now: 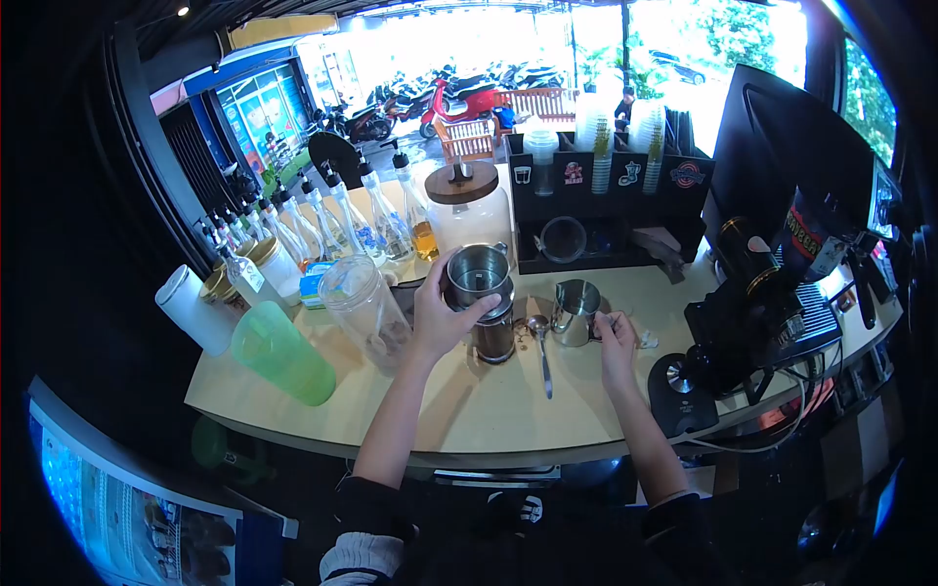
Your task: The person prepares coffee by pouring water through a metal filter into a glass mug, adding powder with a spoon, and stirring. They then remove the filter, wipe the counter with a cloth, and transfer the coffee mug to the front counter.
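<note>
My left hand (447, 311) is wrapped round a metal coffee dripper (479, 269), its thumb across the front. Below the dripper stands a glass (494, 342) with something dark in it. My right hand (617, 342) is closed on the handle of a steel milk pitcher (575, 311), which rests upright on the counter or just above it; I cannot tell which. A metal spoon (543, 356) lies between the glass and the pitcher, with brown spots beside its bowl. Left of my left hand is a clear plastic jug (363, 308).
A green plastic pitcher (283, 354) stands at the counter's left. Pump bottles (337, 210) line the back, near a wood-lidded jar (469, 210). Behind is a black cup organizer (611, 186). An espresso machine (801, 313) and a black tamping stand (682, 391) are on the right.
</note>
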`<action>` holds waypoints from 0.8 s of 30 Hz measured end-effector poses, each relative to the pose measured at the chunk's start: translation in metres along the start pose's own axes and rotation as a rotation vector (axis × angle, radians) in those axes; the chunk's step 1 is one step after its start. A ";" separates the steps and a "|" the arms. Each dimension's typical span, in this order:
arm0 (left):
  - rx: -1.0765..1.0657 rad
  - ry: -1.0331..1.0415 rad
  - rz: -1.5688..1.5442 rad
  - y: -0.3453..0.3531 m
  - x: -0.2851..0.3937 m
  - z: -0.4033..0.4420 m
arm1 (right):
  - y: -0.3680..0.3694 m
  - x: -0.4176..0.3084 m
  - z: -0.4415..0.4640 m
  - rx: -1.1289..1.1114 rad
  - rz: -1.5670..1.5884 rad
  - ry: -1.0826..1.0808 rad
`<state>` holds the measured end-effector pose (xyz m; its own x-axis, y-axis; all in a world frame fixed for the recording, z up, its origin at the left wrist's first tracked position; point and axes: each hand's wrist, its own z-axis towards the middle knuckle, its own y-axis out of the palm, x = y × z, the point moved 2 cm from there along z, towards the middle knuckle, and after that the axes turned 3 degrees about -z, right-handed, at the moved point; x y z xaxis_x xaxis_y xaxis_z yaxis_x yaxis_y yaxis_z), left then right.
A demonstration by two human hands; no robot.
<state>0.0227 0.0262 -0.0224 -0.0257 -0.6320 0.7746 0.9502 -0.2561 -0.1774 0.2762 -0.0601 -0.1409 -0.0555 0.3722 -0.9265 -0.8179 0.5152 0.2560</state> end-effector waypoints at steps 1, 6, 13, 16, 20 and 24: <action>-0.001 0.001 0.000 0.000 -0.001 -0.001 | 0.000 0.001 0.001 0.006 0.006 -0.014; -0.050 -0.084 -0.064 0.004 -0.006 -0.004 | 0.000 0.005 0.002 0.015 0.003 -0.032; -0.063 -0.082 -0.075 0.004 -0.010 -0.006 | -0.002 0.010 0.004 0.019 -0.004 -0.027; -0.042 -0.032 -0.092 0.005 -0.010 -0.006 | -0.003 0.012 0.005 0.018 -0.009 -0.032; -0.022 0.004 -0.031 0.003 -0.014 -0.009 | -0.003 0.011 0.005 0.004 -0.009 -0.042; 0.049 0.142 0.114 -0.006 0.000 -0.015 | -0.004 0.008 0.006 0.041 -0.060 -0.089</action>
<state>0.0121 0.0169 -0.0308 0.0430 -0.7527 0.6570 0.9634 -0.1430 -0.2269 0.2829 -0.0543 -0.1482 0.0452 0.4062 -0.9127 -0.7939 0.5692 0.2140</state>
